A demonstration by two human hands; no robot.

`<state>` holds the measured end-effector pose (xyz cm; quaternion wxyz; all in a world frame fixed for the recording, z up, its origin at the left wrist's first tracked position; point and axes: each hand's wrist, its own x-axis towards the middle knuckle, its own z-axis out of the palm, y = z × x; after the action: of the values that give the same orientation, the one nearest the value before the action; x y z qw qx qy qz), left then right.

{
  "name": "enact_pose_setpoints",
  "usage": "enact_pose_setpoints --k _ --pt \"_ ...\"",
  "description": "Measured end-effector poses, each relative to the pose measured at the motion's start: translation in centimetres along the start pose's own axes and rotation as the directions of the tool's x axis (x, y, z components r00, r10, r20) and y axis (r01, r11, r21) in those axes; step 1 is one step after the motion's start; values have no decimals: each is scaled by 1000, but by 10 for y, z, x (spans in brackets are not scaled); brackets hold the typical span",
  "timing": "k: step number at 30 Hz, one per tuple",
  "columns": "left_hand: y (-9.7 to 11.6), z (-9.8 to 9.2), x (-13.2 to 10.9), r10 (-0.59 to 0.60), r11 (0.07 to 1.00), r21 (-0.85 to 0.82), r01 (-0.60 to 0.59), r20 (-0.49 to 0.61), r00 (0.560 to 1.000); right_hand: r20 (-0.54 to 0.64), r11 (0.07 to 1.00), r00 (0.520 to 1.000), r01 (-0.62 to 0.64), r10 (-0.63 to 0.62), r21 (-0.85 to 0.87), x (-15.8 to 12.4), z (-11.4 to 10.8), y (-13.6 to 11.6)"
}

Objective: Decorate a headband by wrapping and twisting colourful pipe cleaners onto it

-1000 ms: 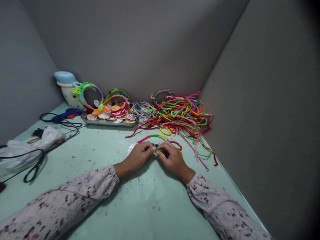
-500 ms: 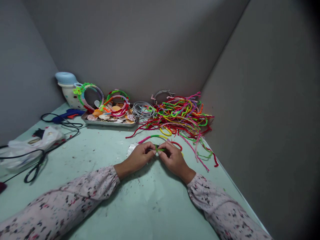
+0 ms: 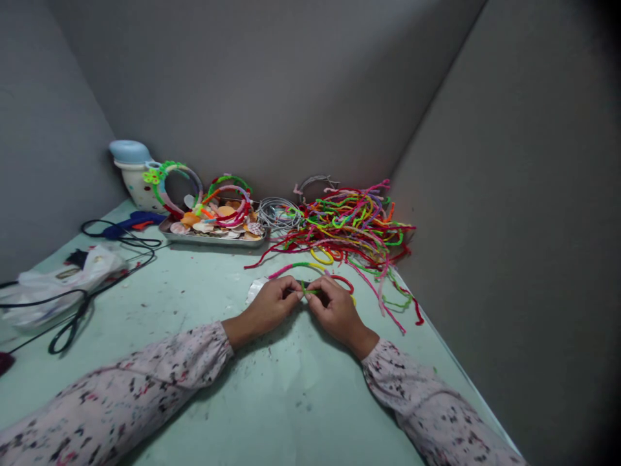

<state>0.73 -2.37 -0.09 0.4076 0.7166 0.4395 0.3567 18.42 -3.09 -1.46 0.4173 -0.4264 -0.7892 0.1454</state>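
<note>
Between my fingertips is a short green pipe cleaner (image 3: 303,290), small and partly covered by the fingers. My left hand (image 3: 272,303) pinches it from one side, and my right hand (image 3: 336,307) pinches it from the other, the two thumbs nearly meeting. Just beyond the hands lies a curved wrapped band (image 3: 297,265) in pink, green and yellow; its near part is hidden behind the fingers. A red loop (image 3: 345,281) shows past the right knuckles. A shiny whitish piece (image 3: 255,288) lies beside the left hand.
At the back right is a heap of colourful pipe cleaners (image 3: 354,220), with coiled grey wire (image 3: 279,213) beside it. A metal tray (image 3: 213,240) holds shells and wrapped rings. Leftward are a lidded container (image 3: 136,178), a blue glue gun (image 3: 130,223), black cable (image 3: 85,301) and a plastic bag (image 3: 63,285).
Both hands keep their pinch in nearly the same place. The green piece between the fingertips appears only slightly shifted.
</note>
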Motion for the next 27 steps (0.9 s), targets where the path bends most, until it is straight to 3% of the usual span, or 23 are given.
enact_pose_setpoints --k 12,21,27 --pt "-4 1 0 35 998 54 -33 -30 999 1 1000 1000 12 -12 -17 -1 2 0" --pt "-1 1 -2 26 999 -18 -27 -15 1000 -7 1000 1000 3 -3 29 1 0 0" --pt "-2 1 0 39 998 45 -37 -36 999 7 1000 1000 -6 5 10 0 2 0"
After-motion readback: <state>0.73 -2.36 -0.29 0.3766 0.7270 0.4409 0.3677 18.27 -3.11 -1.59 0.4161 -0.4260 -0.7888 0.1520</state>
